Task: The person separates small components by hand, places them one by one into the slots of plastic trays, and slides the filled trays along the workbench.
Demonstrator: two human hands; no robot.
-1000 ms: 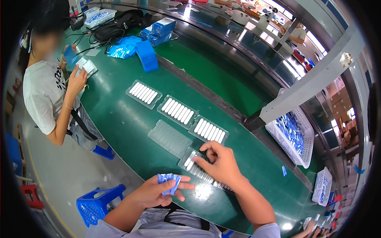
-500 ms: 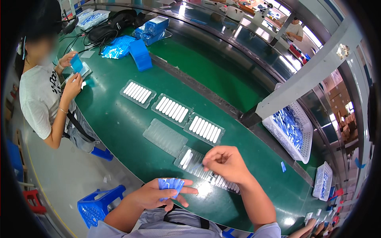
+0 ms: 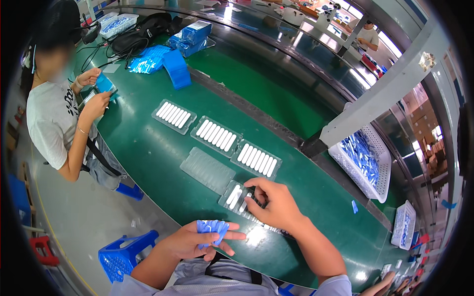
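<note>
My left hand [image 3: 190, 240] holds a fanned bundle of small blue strips [image 3: 211, 230] under its thumb, its other fingers stretched out. Over a see-through plastic tray [image 3: 226, 202] hovers my right hand [image 3: 274, 202], thumb and forefinger apart, with no piece visibly gripped. White rounded strips [image 3: 234, 196] lie in that tray's left slots, and another lies beside the right thumb. My right hand partly hides the tray and a filled one near it. An unfilled see-through tray [image 3: 207, 170] lies just beyond. Farther back are three trays of white strips [image 3: 216, 136] in a row.
A co-worker [image 3: 64, 113] at the left handles a blue packet. Blue packets [image 3: 176, 68] and a black bag [image 3: 136, 39] lie at the back. White baskets of blue pieces [image 3: 382, 190] stand right, near a slanting grey post [image 3: 375, 93]. A blue stool [image 3: 121, 256] stands lower left.
My right thumb and forefinger have parted, and another white strip now shows in the near tray. My left hand has stayed put. The co-worker's hands and blue packet have shifted slightly.
</note>
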